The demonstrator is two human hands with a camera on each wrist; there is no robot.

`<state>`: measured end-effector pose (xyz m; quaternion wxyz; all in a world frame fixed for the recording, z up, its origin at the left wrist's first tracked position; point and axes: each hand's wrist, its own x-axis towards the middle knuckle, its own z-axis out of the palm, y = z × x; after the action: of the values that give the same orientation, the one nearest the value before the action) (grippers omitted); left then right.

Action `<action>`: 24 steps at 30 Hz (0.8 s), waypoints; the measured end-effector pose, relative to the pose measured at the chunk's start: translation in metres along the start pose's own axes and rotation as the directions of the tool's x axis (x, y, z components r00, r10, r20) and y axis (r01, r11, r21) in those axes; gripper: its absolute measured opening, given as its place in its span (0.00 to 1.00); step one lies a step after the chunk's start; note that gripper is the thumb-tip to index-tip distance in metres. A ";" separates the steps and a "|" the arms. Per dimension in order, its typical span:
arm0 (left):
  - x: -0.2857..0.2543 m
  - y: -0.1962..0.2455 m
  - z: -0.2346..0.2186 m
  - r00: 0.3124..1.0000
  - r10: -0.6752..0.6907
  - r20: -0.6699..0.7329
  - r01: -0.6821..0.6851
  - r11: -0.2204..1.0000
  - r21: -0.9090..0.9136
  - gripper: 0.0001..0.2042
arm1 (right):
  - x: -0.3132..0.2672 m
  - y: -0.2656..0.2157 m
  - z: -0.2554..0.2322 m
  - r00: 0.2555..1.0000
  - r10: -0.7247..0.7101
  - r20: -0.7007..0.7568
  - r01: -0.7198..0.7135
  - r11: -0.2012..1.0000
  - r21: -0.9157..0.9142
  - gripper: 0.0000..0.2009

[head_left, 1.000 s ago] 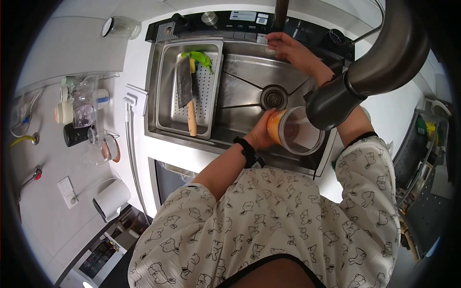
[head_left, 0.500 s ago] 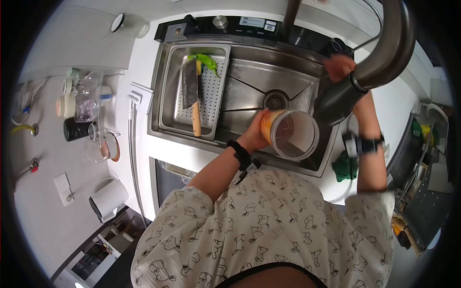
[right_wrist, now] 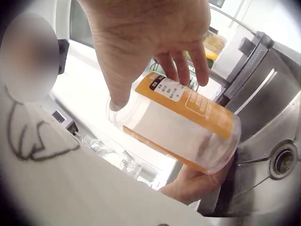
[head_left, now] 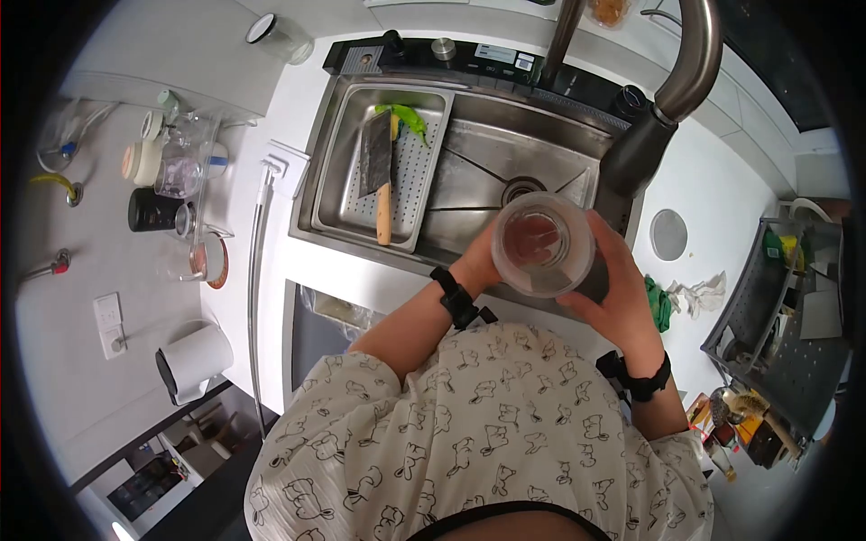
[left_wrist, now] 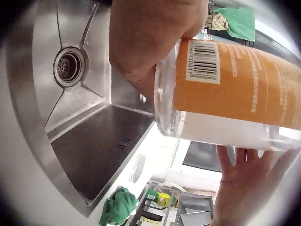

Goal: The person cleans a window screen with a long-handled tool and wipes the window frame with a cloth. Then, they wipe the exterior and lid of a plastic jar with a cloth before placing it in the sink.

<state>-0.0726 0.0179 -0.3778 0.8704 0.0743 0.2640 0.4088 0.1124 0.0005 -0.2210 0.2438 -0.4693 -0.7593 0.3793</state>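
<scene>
A clear plastic jar [head_left: 548, 281] with an orange label [left_wrist: 235, 75] is held over the sink's front edge, its open mouth turned up toward the head camera. My left hand [head_left: 480, 261] grips it near its base, fingers partly hidden behind it. My right hand [head_left: 627, 293] is spread at the jar's right side by the rim. In the right wrist view, its thumb overlaps the rim and its loosely extended fingers [right_wrist: 201, 66] reach over the label side. Below the jar, the steel sink [head_left: 478, 149] shows its drain [head_left: 520, 188].
A perforated tray [head_left: 336, 203] in the sink's left part holds a cleaver [head_left: 376, 158] and a green pepper [head_left: 410, 119]. The dark faucet [head_left: 636, 153] stands at the right. On the right counter are a round grey disc [head_left: 668, 235], a green cloth [head_left: 658, 305] and a dark rack [head_left: 753, 307].
My right hand has come from the sink's back panel, past the faucet, back to the jar's right side. The jar stays in my left hand, its mouth now turned more toward the head camera.
</scene>
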 end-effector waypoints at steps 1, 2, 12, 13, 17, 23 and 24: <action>-0.002 -0.001 0.001 1.000 0.006 0.002 -0.006 1.000 -0.003 0.27 | -0.001 -0.005 0.002 1.000 -0.005 0.004 0.005 1.000 -0.004 0.41; -0.003 -0.001 0.002 0.999 0.032 -0.008 -0.032 0.999 0.013 0.26 | -0.002 -0.009 0.003 1.000 0.020 0.002 -0.020 0.997 0.073 0.40; -0.014 0.015 0.018 0.985 -0.133 -0.112 0.117 0.983 -0.143 0.20 | -0.008 -0.015 0.015 0.996 0.063 -0.067 -0.038 0.944 0.329 0.28; -0.014 0.015 0.018 0.985 -0.134 -0.111 0.117 0.982 -0.145 0.20 | -0.007 -0.014 0.016 0.996 0.064 -0.066 -0.039 0.944 0.328 0.28; -0.018 0.017 0.025 0.995 -0.043 -0.088 0.035 0.995 -0.090 0.15 | -0.005 -0.015 0.019 0.993 0.069 -0.098 -0.038 0.958 0.285 0.26; -0.015 0.019 0.025 0.997 -0.021 -0.070 0.010 0.988 -0.157 0.14 | 0.001 -0.012 0.017 0.986 0.129 -0.106 -0.088 0.943 0.322 0.25; -0.013 0.020 0.025 0.997 -0.043 -0.065 0.032 0.986 -0.163 0.14 | 0.001 -0.011 0.017 0.985 0.127 -0.114 -0.087 0.948 0.305 0.25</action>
<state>-0.0799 0.0229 -0.3447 0.8717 -0.0155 0.2610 0.4145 0.0936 -0.0072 -0.2223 0.3405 -0.4917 -0.6488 0.4704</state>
